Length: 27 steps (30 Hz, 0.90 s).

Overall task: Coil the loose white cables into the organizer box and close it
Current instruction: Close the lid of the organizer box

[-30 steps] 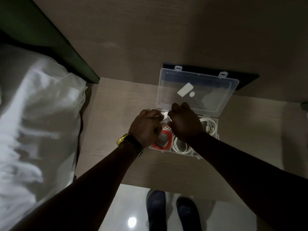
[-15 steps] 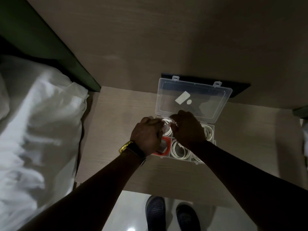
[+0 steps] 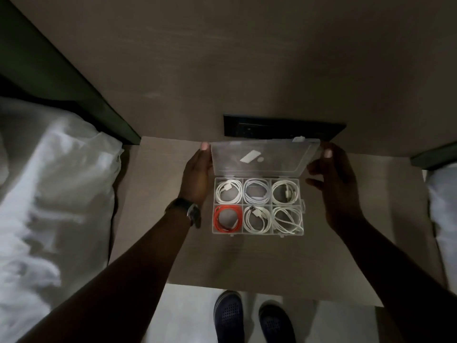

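Note:
A clear plastic organizer box (image 3: 303, 209) with six compartments sits on the wooden nightstand. Coiled white cables (image 3: 228, 191) fill five compartments, and an orange coil (image 3: 227, 218) lies in the near-left one. The transparent lid (image 3: 264, 158) stands raised at the far side, tilted toward me. My left hand (image 3: 196, 173) grips the lid's left edge, thumb at its top corner. On the opposite edge, my right hand (image 3: 331, 177) holds the lid, thumb at the top right corner.
The nightstand (image 3: 158, 194) butts against a wooden wall panel with a black socket plate (image 3: 247, 127). White bedding (image 3: 54, 194) lies to the left, more bedding at the far right. My dark shoes (image 3: 228, 315) stand on the pale floor below the near edge.
Both hands have left the box's far-left compartment and moved out to the lid's side edges. The cables now lie uncovered in all compartments. The lid tilts further forward.

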### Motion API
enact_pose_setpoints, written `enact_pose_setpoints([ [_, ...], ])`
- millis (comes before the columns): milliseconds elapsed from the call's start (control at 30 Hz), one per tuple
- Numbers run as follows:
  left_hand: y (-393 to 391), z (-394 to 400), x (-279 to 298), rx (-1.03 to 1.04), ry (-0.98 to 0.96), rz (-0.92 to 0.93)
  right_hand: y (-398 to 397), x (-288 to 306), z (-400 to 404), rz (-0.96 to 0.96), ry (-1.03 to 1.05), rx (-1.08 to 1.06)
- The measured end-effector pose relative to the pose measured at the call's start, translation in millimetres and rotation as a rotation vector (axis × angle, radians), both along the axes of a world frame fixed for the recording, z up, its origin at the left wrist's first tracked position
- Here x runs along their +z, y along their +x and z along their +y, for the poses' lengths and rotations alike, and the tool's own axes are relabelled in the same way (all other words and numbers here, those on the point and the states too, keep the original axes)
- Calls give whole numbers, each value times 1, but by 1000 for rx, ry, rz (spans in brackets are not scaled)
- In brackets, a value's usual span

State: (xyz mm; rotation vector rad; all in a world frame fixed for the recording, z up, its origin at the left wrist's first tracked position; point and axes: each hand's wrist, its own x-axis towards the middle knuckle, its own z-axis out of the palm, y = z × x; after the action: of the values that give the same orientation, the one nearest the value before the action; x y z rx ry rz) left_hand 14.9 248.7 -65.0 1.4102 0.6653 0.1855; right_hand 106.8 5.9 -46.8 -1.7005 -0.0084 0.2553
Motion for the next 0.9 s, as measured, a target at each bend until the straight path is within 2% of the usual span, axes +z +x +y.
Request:
enact_pose_setpoints([
  [67, -22, 0, -5, -67, 13, -26, -10, -2, -19, -2, -26, 46],
  [167, -48, -2, -19, -178, 154, 5, -23, -7, -41, 27, -12, 98],
  [233, -61, -2, -30, -306, 354, 53, -31, -17, -53, 26, -61, 172],
  [300, -72, -5, -39, -488, 595, 62, -40, -31, -63, -19, -194, 255],
  [400, -87, -17, -56, -630, 764, 28, -54, -48, -73, -53, -362, 384],
  [500, -96, -26, -71, -629, 896, 23, -66, -66, -78, -278, -623, 626],
  [600, -98, -29, -80, -618, 968, 44, -72, -78, -75, -461, -840, 678],
  [767, -101, -30, -87, -671, 1169, 61, -73, -90, -62, -710, -1004, 679],
  [900, -99, -28, -94, -785, 1432, 28, -69, -100, -63, -865, -1040, 700],
])
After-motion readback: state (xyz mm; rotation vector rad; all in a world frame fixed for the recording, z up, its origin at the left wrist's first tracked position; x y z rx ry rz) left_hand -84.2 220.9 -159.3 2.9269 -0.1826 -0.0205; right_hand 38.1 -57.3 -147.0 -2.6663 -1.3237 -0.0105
